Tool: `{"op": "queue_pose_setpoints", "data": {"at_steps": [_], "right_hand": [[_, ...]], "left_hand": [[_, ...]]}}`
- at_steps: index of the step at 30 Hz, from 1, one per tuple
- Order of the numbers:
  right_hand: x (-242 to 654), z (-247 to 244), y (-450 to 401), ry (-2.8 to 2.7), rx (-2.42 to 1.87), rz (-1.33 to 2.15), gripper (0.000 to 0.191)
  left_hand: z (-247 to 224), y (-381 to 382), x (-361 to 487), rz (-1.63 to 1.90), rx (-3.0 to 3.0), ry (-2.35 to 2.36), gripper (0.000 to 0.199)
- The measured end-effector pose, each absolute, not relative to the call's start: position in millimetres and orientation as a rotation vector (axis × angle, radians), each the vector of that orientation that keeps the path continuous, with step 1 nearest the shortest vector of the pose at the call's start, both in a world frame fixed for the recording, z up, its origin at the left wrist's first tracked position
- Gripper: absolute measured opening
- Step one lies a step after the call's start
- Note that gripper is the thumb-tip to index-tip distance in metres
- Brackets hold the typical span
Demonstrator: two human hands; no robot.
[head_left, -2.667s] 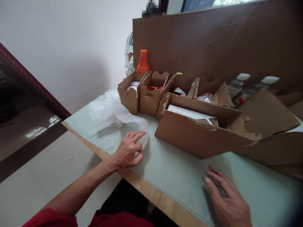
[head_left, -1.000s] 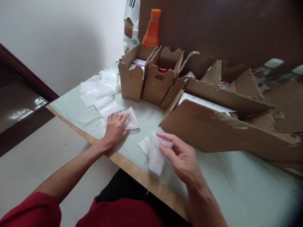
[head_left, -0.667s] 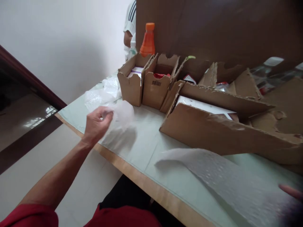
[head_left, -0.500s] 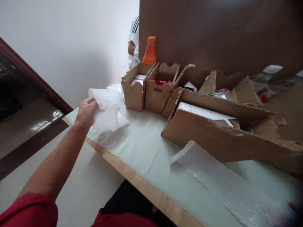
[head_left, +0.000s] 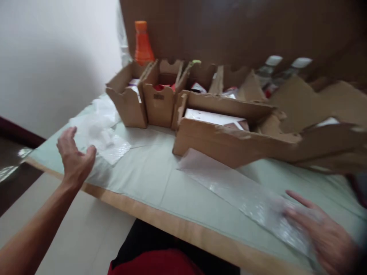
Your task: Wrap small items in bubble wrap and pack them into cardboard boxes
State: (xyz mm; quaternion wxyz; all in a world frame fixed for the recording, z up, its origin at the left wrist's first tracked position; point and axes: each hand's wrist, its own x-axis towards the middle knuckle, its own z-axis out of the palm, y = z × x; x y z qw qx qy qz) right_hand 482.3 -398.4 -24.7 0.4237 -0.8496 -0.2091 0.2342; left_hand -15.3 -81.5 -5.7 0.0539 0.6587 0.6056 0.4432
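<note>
Some bubble wrap [head_left: 115, 148] is now released, left hand [head_left: 75, 157] fingers apart, right hand [head_left: 328, 230] fingers unclear.

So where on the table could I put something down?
Bare green cloth lies between the crumpled bubble wrap and the long plastic strip. Another patch sits beyond the strip, bordered by the cardboard boxes and right hand. It's crowded at the back: boxes and bottles stand close together.
</note>
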Motion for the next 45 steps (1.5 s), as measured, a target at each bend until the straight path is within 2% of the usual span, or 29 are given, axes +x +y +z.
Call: {"op": "queue_pose_setpoints", "data": {"at_steps": [2,3,8,13,15,17,22,24,30,33,36,38,40,42,45], "right_hand": [[481.8,-20.6,-403.7,-0.283,-2.067,0.738,0.071],[480.8,-18.5,-406.0,-0.229,-2.044,0.767,0.074],[471.2,-16.8,-421.2,-0.356,-2.091,0.600,0.076],[466.1,-19.8,-431.5,-0.499,-2.112,0.552,0.079],[466.8,-20.0,-432.4,-0.527,-2.116,0.553,0.077],[468.4,-21.3,-433.8,-0.537,-2.105,0.549,0.076],[469.3,-25.2,-443.7,-0.592,-2.156,0.490,0.073],[466.8,-25.3,-447.1,-0.623,-2.159,0.484,0.071],[462.5,-26.4,-428.0,-0.899,-2.220,0.439,0.066],[468.9,-21.8,-401.9,-1.094,-2.259,0.295,0.059],[473.8,-7.5,-366.7,-1.159,-2.126,0.152,0.057],[471.9,2.5,-339.9,-1.162,-2.063,0.187,0.055],[465.2,8.1,-315.4,-1.142,-2.073,0.237,0.045],[455.7,8.5,-297.5,-1.132,-2.110,0.237,0.035],[444.5,3.8,-285.3,-1.143,-2.135,0.184,0.032]], "left_hand": [[-16.9,-105.2,22.9,1.205,2.298,1.463,0.044],[-22.2,-115.1,46.5,1.121,2.354,1.309,0.045],[-38.1,-144.6,164.6,0.792,2.183,0.985,0.084],[-46.5,-168.8,201.6,0.803,1.923,1.153,0.087],[-49.8,-178.1,199.3,0.851,1.864,1.210,0.078],[-51.9,-184.4,198.2,0.845,1.892,1.238,0.057],[-45.8,-185.5,209.3,0.615,2.089,1.277,0.021],[-39.1,-184.7,206.3,0.527,2.115,1.243,0.018],[-19.1,-181.3,145.9,0.268,2.314,1.226,0.025],[-14.0,-173.9,132.7,0.429,2.320,1.222,0.030],[-13.8,-166.7,155.2,0.733,2.215,1.154,0.058],[-16.5,-161.9,180.4,0.852,2.141,1.084,0.066],[-20.0,-156.2,202.5,0.895,2.079,1.048,0.064],[-22.5,-149.3,215.1,0.893,2.052,1.072,0.052],[-24.4,-137.9,216.4,0.912,2.072,1.139,0.038]]}}
